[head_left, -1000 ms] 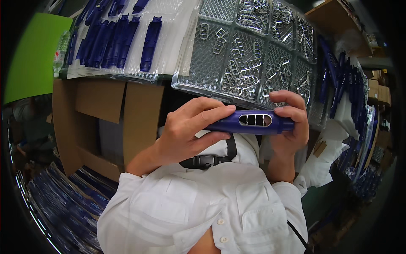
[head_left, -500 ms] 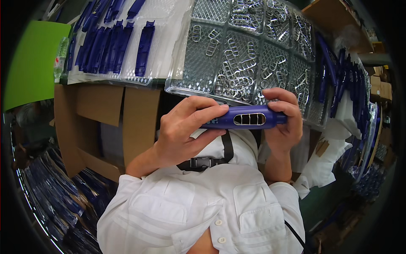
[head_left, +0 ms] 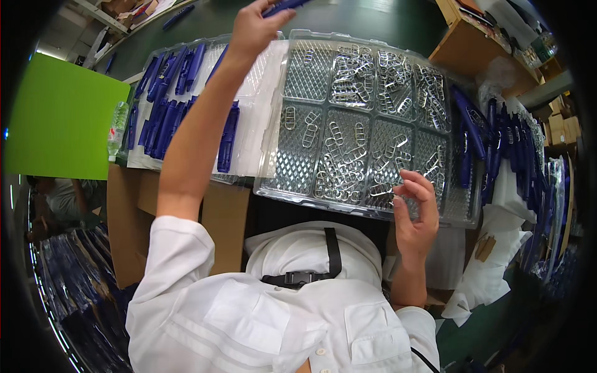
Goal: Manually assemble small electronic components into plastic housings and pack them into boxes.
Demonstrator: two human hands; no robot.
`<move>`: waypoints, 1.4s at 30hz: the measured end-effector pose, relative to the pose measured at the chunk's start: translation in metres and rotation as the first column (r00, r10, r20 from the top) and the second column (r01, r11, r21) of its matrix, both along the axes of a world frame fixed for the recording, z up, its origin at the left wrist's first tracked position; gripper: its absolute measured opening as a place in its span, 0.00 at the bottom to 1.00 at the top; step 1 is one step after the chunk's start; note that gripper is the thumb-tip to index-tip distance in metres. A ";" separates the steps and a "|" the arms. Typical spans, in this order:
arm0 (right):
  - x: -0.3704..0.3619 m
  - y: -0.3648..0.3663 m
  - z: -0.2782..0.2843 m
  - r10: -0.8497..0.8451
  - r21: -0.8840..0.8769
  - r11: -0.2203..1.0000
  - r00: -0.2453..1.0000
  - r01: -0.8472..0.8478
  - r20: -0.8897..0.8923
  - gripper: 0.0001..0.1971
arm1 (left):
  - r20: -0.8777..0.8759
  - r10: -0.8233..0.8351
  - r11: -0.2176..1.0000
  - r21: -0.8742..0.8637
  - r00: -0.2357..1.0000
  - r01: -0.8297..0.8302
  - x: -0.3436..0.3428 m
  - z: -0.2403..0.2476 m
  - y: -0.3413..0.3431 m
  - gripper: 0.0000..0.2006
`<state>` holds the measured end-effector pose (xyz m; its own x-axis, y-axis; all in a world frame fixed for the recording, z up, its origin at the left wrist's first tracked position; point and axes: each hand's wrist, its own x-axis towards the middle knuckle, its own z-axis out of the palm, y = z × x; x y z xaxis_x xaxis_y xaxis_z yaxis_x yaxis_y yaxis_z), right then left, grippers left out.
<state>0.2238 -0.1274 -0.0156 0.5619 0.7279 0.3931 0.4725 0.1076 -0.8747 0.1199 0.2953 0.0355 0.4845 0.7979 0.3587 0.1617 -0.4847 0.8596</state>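
Note:
My left arm stretches away over the white-lined tray, and my left hand (head_left: 254, 30) is closed on a blue plastic casing (head_left: 285, 7) at the top edge of the picture. Part of that casing is cut off by the picture's edge. Low over the near side of a clear compartment tray (head_left: 298, 166) is my right hand (head_left: 416, 214), fingers loosely curled and thumb a little apart. No held thing shows in it. Small shiny metal frames (head_left: 339, 177), oval with crossbars, lie loose in several compartments, close to the right fingertips.
Rows of blue casings (head_left: 165, 127) lie on white sheeting at the left, beside a plastic bottle (head_left: 117, 132) and a green panel (head_left: 62, 118). More blue casings (head_left: 500, 133) are piled right of the tray. An open cardboard box (head_left: 227, 233) stands below the table edge.
Both hands held the blue casing with a metal frame in its oval window before my body. The left has carried a casing far forward; the right has let go and lowered toward the tray.

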 end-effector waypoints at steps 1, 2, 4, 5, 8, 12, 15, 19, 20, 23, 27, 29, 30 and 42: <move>0.000 -0.001 -0.001 -0.007 -0.021 1.000 1.000 0.007 0.002 0.16 | -0.107 0.089 0.995 0.050 0.990 -0.084 0.015 0.007 0.032 0.23; 0.000 -0.004 -0.001 -0.012 -0.047 0.999 1.000 0.013 0.006 0.17 | -0.206 0.181 0.981 0.103 0.962 -0.163 0.025 0.013 0.057 0.29; 0.004 -0.003 -0.001 0.005 -0.062 0.998 1.000 -0.005 0.012 0.17 | 0.196 0.210 0.950 0.190 0.958 -0.247 0.002 0.002 0.110 0.31; 0.007 -0.005 -0.003 -0.037 -0.071 0.997 0.999 0.038 0.015 0.18 | 0.309 0.146 0.960 0.184 0.940 -0.210 -0.005 0.004 0.101 0.32; 0.021 -0.008 0.001 -0.150 -0.117 0.981 0.987 0.157 0.065 0.17 | 0.545 0.228 0.969 -0.048 0.807 -0.242 -0.041 0.025 -0.002 0.15; 0.046 0.033 0.027 -0.186 -0.198 0.955 0.968 0.219 0.171 0.14 | 0.656 0.429 0.868 -0.107 0.621 -0.486 -0.177 -0.002 -0.101 0.22; 0.072 0.088 0.033 0.003 -0.280 0.953 0.921 0.115 0.390 0.12 | 0.572 0.663 0.668 -0.162 0.483 -0.726 -0.289 -0.064 -0.146 0.24; 0.113 0.195 0.006 0.186 -0.332 0.936 0.633 0.119 0.751 0.11 | 0.250 0.926 0.366 -0.400 0.284 -0.840 -0.432 -0.159 -0.219 0.34; 0.121 0.219 -0.006 0.216 -0.323 0.939 0.537 0.114 0.816 0.12 | 0.132 0.955 0.296 -0.452 0.265 -0.841 -0.457 -0.183 -0.238 0.38; 0.136 0.258 -0.027 0.425 -0.504 0.856 0.398 0.117 0.813 0.17 | -0.081 0.995 0.010 -0.562 0.066 -0.827 -0.532 -0.250 -0.283 0.34; 0.178 0.262 -0.040 0.456 -0.486 0.868 0.229 0.096 0.860 0.18 | -0.031 0.999 -0.031 -0.074 -0.028 -0.997 -0.561 -0.238 -0.322 0.25; 0.195 0.266 -0.053 0.454 -0.499 0.857 0.273 0.127 0.848 0.17 | -0.097 0.970 -0.212 0.114 -0.224 -0.971 -0.572 -0.204 -0.335 0.25; 0.187 0.267 -0.058 0.431 -0.487 0.863 0.304 0.137 0.850 0.18 | -0.069 0.951 -0.291 0.143 -0.303 -0.946 -0.585 -0.192 -0.343 0.25; 0.114 0.152 -0.018 0.171 -0.489 0.870 0.969 -0.062 0.180 0.20 | -0.751 0.634 0.097 0.313 -0.184 -0.945 -0.740 -0.358 -0.262 0.23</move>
<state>0.3381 0.0246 -0.0338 0.4044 0.9110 0.0806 0.6612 -0.2304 -0.7140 -0.6201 0.0335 -0.3221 -0.7456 0.6597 0.0945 0.6614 0.7152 0.2260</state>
